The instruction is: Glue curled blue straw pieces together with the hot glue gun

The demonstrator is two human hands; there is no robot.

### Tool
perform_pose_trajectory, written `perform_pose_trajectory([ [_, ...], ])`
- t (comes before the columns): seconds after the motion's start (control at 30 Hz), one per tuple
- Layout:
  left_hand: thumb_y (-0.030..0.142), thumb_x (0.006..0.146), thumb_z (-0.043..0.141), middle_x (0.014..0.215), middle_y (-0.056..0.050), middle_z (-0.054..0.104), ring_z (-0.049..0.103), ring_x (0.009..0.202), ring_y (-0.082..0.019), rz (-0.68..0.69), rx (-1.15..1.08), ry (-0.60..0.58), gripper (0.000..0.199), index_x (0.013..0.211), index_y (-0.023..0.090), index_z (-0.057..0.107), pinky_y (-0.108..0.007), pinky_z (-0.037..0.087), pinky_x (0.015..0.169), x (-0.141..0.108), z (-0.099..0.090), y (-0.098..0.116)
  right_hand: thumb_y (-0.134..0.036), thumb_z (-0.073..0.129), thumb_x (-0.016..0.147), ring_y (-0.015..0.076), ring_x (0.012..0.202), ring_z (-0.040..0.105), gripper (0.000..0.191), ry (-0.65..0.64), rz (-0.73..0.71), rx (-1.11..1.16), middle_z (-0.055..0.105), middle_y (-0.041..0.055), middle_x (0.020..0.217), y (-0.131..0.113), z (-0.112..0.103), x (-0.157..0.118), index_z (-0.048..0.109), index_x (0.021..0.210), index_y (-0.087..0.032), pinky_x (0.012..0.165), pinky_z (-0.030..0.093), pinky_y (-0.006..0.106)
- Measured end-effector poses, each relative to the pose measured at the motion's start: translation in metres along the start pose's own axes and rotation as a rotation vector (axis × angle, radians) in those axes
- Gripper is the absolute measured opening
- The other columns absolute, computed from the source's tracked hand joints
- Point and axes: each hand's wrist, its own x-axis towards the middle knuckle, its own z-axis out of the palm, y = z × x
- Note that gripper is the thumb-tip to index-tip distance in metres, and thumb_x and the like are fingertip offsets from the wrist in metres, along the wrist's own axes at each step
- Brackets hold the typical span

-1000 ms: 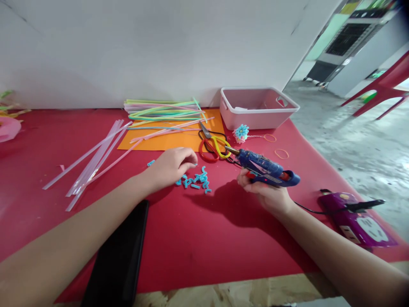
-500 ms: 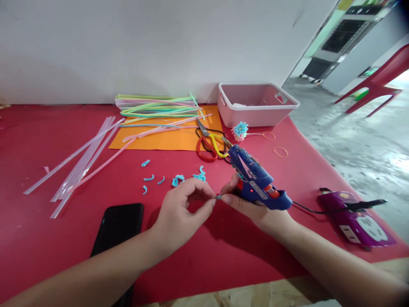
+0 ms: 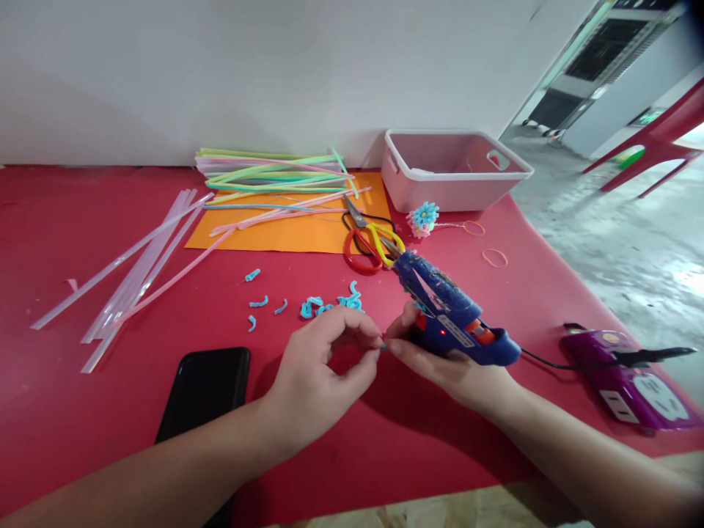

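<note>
My left hand (image 3: 324, 374) pinches a tiny blue piece of pipe cleaner (image 3: 384, 347) between thumb and forefinger. The tips of my right thumb and a finger meet it from the other side. A blue hot glue gun (image 3: 448, 312) rests in my right hand (image 3: 440, 363), its nozzle pointing up and away to the left, a small red light lit on its side. Just beyond my hands lies a pile of curled blue pipe cleaner pieces (image 3: 349, 299). Several more short blue pieces (image 3: 258, 301) are scattered to the left.
Scissors (image 3: 363, 238) lie on orange paper (image 3: 264, 240) with pipe cleaners (image 3: 275, 172) behind. A pink basket (image 3: 456, 192), a blue-and-pink flower (image 3: 425, 216), a purple power strip (image 3: 630, 389) with a cord, clear plastic sticks (image 3: 137, 271) and a black phone (image 3: 206, 392) surround my hands.
The view has shifted a little, so the table things sit slightly differently. Both hands keep their pinch on the small blue piece, and the glue gun stays in my right hand.
</note>
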Motion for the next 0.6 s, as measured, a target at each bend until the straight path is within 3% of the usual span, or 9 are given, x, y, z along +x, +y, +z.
perform_pose_trajectory([
  [0.13,0.000,0.084,0.064,0.093,0.004,0.065,0.064,0.088,-0.008,-0.042,-0.094,0.012,0.027,0.097,0.023,0.061,-0.019,0.052,0.085,0.000,0.002,-0.001,-0.030,0.077,0.075,0.0156,0.068,0.068,0.019,-0.003,-0.033,0.013,0.071,0.0011,0.074,0.003,-0.001,-0.001,0.059,0.079,-0.024,0.067,0.061,0.028],
  [0.23,0.007,0.081,0.074,0.097,0.003,0.064,0.065,0.089,-0.009,-0.235,-0.307,-0.002,0.027,0.099,0.022,0.061,-0.021,0.053,0.085,0.004,0.003,0.001,-0.029,0.078,0.079,0.0142,0.070,0.068,0.023,0.005,-0.033,0.072,0.070,-0.0011,0.075,0.002,0.000,-0.002,0.055,0.082,-0.025,0.071,0.061,0.028],
  [0.33,0.016,0.075,0.085,0.088,0.002,0.066,0.065,0.083,-0.009,-0.461,-0.518,-0.089,0.026,0.091,0.018,0.064,-0.021,0.053,0.078,0.010,0.003,0.003,-0.031,0.078,0.081,0.0117,0.066,0.065,0.026,0.046,-0.017,0.180,0.069,-0.0027,0.075,0.001,0.002,-0.004,0.053,0.085,-0.025,0.066,0.058,0.024],
  [0.47,0.020,0.071,0.090,0.080,0.003,0.069,0.065,0.079,-0.007,-0.483,-0.590,-0.086,0.024,0.079,0.016,0.067,-0.019,0.051,0.078,0.013,0.003,0.004,-0.030,0.080,0.081,0.0092,0.062,0.062,0.029,0.029,0.007,0.286,0.070,-0.0039,0.076,0.001,0.006,-0.007,0.052,0.088,-0.026,0.057,0.053,0.019],
  [0.6,0.024,0.073,0.088,0.082,0.002,0.072,0.065,0.079,-0.008,-0.475,-0.557,-0.037,0.021,0.076,0.016,0.069,-0.020,0.051,0.078,0.011,0.003,0.005,-0.030,0.077,0.084,0.0098,0.061,0.061,0.027,-0.015,-0.017,0.259,0.071,-0.0036,0.077,0.002,0.004,-0.007,0.051,0.090,-0.026,0.057,0.054,0.022],
])
